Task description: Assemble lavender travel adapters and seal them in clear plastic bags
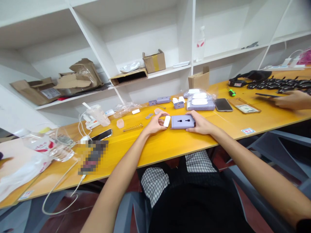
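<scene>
Left hand (154, 124) pinching white cap (167, 121), right hand (201, 123) gripping purple case (183, 123).
Cap just beside case's left end, over table (155, 147); likely gripped from outer sides to keep facing ends uncovered. Spring (132, 127) lies farther left.

Both bare forearms (126, 161) stretch forward, left grip (155, 124) and right grip (199, 123) curled, facing each other
</scene>
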A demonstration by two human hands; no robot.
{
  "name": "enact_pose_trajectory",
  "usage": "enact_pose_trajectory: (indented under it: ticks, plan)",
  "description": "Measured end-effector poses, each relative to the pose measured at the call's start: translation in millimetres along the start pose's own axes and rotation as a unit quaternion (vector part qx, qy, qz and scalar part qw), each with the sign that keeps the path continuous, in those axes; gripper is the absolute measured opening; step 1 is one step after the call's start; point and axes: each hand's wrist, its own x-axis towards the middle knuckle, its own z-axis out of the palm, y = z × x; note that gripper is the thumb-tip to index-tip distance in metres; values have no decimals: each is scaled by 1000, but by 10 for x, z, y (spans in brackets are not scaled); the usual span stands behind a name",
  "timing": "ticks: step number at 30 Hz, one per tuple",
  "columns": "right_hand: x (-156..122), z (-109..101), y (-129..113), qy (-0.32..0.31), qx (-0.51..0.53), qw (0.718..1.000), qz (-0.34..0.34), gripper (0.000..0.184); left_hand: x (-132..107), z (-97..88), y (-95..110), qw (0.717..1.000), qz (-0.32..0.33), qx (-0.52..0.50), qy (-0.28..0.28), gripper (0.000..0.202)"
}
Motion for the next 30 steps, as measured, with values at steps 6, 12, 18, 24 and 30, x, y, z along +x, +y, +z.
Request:
enact_pose_trajectory:
  ticks: [6,12,18,24,30]
  plan:
    - [-2,-13,-37,6,-1,1000,-8,74,-8,26,23,1000,-14,-20,-10,95]
    - [-4,-14,-14,1,2,1000,-18,75,-9,33,13,1000,-17,-17,-18,98]
    - [-5,-21,-11,-6,6,1000,-26,74,-3,44,-35,999,-19,-10,-25,96]
    - [-9,-30,-3,-14,8,1000,-15,74,-8,64,-36,1000,-18,3,-24,95]
    - [-24,-40,72,-35,15,999,4,76,-28,65,-39,998,-25,26,-55,81]
